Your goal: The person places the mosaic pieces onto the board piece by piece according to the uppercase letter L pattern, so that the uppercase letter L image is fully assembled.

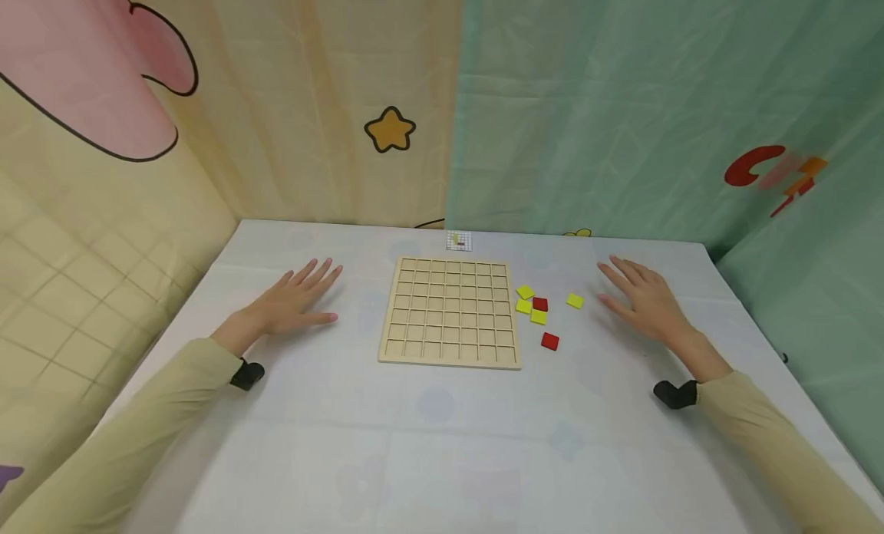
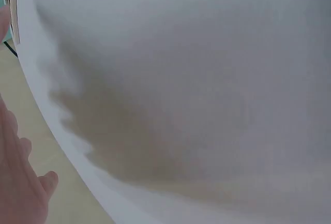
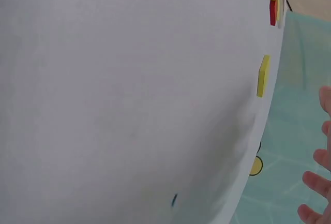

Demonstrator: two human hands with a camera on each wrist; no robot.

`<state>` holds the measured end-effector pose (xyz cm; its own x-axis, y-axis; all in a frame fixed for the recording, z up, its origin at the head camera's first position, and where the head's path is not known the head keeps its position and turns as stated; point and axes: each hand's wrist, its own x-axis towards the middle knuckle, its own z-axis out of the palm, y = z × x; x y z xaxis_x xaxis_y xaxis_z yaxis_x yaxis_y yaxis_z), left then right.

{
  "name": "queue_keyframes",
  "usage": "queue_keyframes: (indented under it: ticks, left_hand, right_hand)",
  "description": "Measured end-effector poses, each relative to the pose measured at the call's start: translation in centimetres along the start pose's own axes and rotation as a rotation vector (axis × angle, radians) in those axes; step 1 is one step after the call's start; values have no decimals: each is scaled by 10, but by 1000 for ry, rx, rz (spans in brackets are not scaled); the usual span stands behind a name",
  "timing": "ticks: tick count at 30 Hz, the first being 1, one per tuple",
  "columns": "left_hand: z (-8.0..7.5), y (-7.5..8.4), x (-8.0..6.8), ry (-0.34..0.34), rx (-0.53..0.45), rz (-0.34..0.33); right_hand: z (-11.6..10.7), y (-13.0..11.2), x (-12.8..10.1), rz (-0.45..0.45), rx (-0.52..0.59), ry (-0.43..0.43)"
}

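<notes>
Six tiles (image 1: 540, 304) near the grid board's (image 1: 452, 311) right edge, with left hand (image 1: 290, 304) toward the table's (image 1: 428, 449) left edge, right hand (image 1: 648, 302) toward its right, both with fingers (image 3: 316, 183) apart.

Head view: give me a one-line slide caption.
Open hands flank a wooden grid board, with four yellow tiles and two red tiles on the white table to its right.

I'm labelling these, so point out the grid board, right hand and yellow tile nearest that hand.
Grid board (image 1: 451, 312), head view: middle of its face.
Right hand (image 1: 645, 298), head view: back of the hand.
Yellow tile (image 1: 575, 301), head view: middle of its top.
</notes>
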<state>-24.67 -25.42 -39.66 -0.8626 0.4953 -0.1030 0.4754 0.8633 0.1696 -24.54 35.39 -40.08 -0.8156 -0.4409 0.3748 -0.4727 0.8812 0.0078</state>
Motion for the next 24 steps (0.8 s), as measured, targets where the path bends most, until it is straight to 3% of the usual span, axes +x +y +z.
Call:
queue_keyframes:
  ticks: [4, 7, 13, 16, 24]
  left_hand:
    - [4, 10, 6, -49, -13, 21]
    - [5, 18, 11, -77, -35, 41]
    - [4, 35, 25, -82, -47, 108]
    - [5, 43, 32, -86, -43, 133]
    - [13, 58, 48, -126, -27, 161]
  right_hand:
    - [3, -8, 7, 5, 32, 21]
    - [7, -14, 11, 58, 100, 4]
    - [10, -24, 18, 252, 332, -130]
    - [11, -28, 20, 304, 415, -180]
    - [16, -31, 19, 330, 449, -176]
